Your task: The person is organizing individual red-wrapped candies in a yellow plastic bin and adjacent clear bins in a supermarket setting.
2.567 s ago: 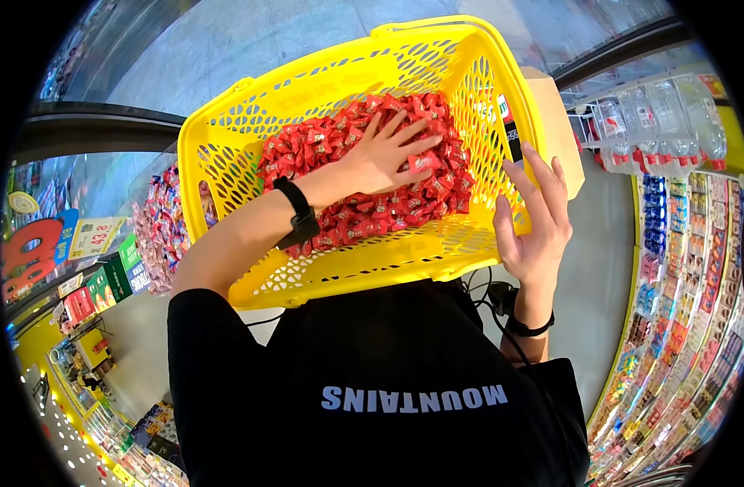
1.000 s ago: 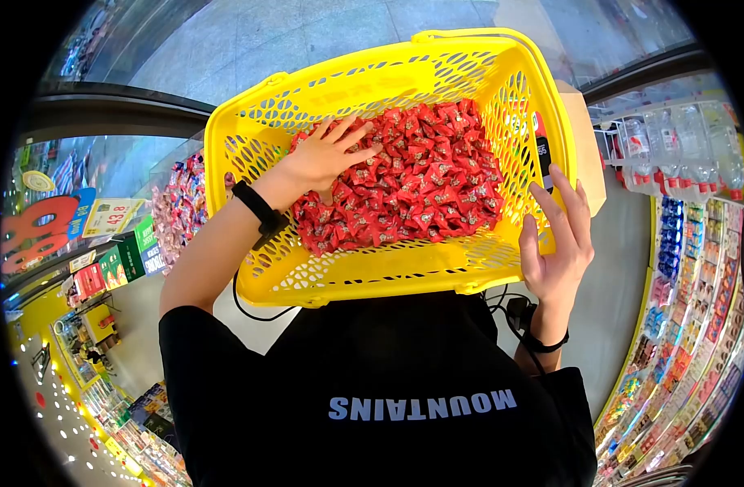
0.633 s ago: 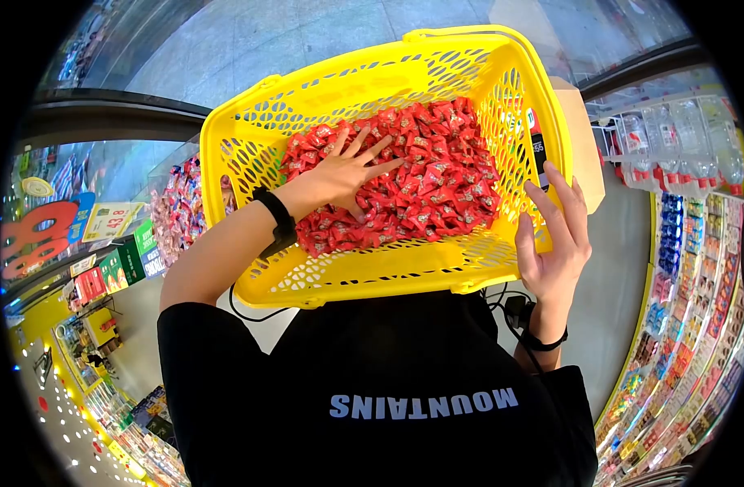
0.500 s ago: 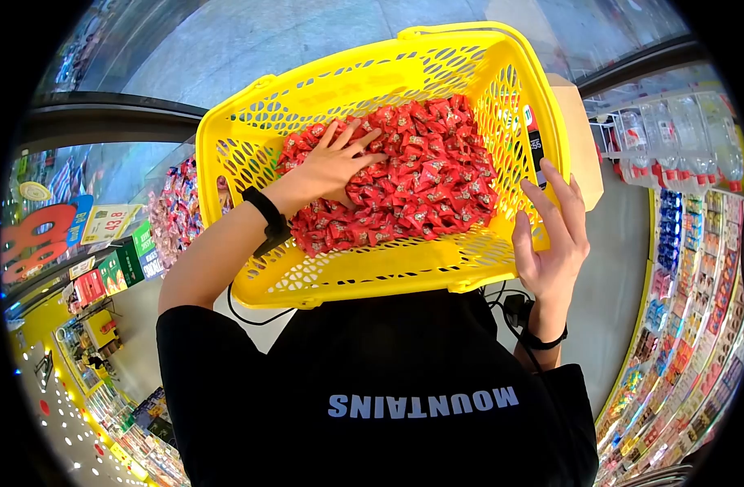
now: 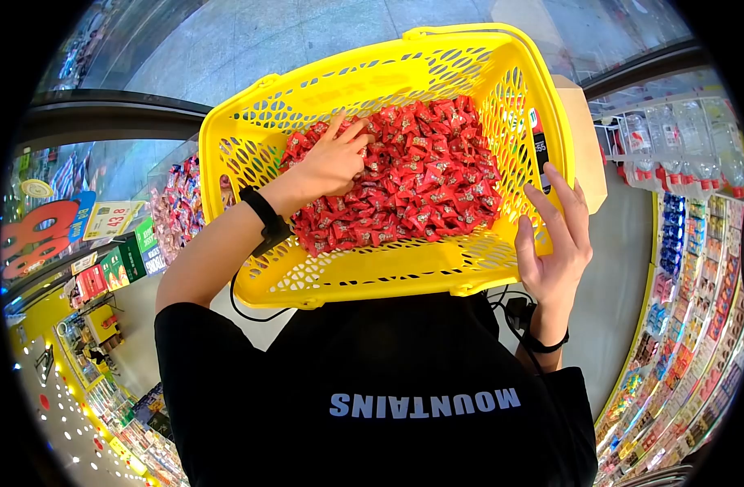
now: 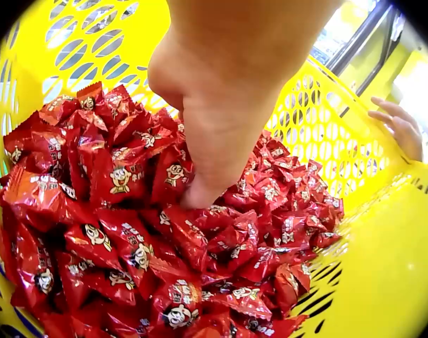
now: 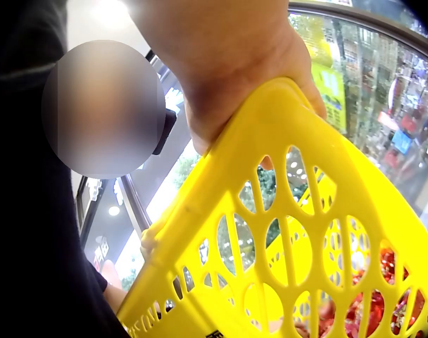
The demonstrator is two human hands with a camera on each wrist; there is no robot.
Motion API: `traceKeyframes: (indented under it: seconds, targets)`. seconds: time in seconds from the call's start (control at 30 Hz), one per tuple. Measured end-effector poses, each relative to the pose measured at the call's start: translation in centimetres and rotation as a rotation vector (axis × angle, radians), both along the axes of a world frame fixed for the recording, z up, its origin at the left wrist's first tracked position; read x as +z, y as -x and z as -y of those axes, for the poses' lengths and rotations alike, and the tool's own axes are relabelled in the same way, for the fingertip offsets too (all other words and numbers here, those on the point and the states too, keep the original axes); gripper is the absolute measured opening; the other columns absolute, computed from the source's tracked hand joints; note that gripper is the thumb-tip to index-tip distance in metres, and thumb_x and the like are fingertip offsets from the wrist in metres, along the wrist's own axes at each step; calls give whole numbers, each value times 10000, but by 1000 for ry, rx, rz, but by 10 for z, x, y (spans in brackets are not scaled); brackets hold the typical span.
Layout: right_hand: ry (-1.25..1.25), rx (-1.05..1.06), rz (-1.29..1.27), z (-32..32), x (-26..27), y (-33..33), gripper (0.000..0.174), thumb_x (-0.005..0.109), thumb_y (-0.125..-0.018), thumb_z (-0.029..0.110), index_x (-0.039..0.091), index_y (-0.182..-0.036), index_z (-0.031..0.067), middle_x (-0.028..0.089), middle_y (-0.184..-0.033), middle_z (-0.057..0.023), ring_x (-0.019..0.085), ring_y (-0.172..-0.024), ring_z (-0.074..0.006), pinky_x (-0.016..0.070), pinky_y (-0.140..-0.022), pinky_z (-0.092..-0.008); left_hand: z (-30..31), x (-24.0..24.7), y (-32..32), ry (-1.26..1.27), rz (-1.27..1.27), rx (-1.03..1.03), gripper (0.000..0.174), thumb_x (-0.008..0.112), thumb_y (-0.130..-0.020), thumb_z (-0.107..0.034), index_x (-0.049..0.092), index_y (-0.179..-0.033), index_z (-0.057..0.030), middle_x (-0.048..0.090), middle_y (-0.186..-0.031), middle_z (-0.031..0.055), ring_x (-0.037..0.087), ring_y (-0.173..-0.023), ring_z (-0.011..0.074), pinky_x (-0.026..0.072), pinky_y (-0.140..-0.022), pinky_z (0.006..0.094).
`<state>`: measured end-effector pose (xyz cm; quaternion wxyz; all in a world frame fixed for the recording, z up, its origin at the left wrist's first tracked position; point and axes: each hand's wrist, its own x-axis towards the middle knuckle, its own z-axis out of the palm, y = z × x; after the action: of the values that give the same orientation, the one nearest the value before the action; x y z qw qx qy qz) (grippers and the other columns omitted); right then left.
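Observation:
A yellow plastic shopping basket holds a heap of red-wrapped candies with a cartoon figure on each wrapper. My left hand is in the heap toward the basket's left end, its fingers bent down among the candies. In the left wrist view the thumb tip of that left hand presses in between wrappers; its other fingertips are hidden, so I cannot tell whether it holds a candy. My right hand rests over the basket's right near corner, fingers lying relaxed across the rim. Its wrist stands above that corner in the right wrist view.
Left of the basket lies a pile of pink and blue wrapped sweets, with price signs beside it. A tan cardboard piece sticks out behind the right end. Clear bottles and stocked shelves stand further right.
My left hand moved from the heap's middle to its left side, going back and forth; its spread fingers are now drawn together and bent. The right hand stays at the rim.

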<state>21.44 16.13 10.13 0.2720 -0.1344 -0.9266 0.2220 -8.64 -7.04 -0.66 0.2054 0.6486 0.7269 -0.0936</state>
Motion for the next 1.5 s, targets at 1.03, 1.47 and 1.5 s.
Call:
traceKeyframes:
  seconds: [1.03,1.47,1.5]
  targets:
    - [-27,87,10,-4,2,-1,318,776,-867,137,785,-1181,88,682,-1378,-139,654,-1272,-340,367,-1217,-564,22,160,-61,-443,195,251,173,817,-877,-162,727,-918,-20,603,-1317,82,474,-1417,369,412,-1162,494]
    - [-132,225,-37,77,25,15,293,789,-839,37,785,-1130,67,689,-1369,-139,656,-1272,-354,367,-1226,-581,156,172,-96,-668,10,505,189,860,-864,-247,750,-862,-94,625,-1366,60,462,-1456,391,331,-1240,584]
    - [-131,267,-35,93,26,21,295,788,-837,32,784,-1129,65,689,-1367,-140,656,-1273,-356,369,-1226,-581,175,169,-95,-716,3,527,191,867,-857,-242,748,-859,-93,630,-1360,66,468,-1450,398,334,-1239,577]
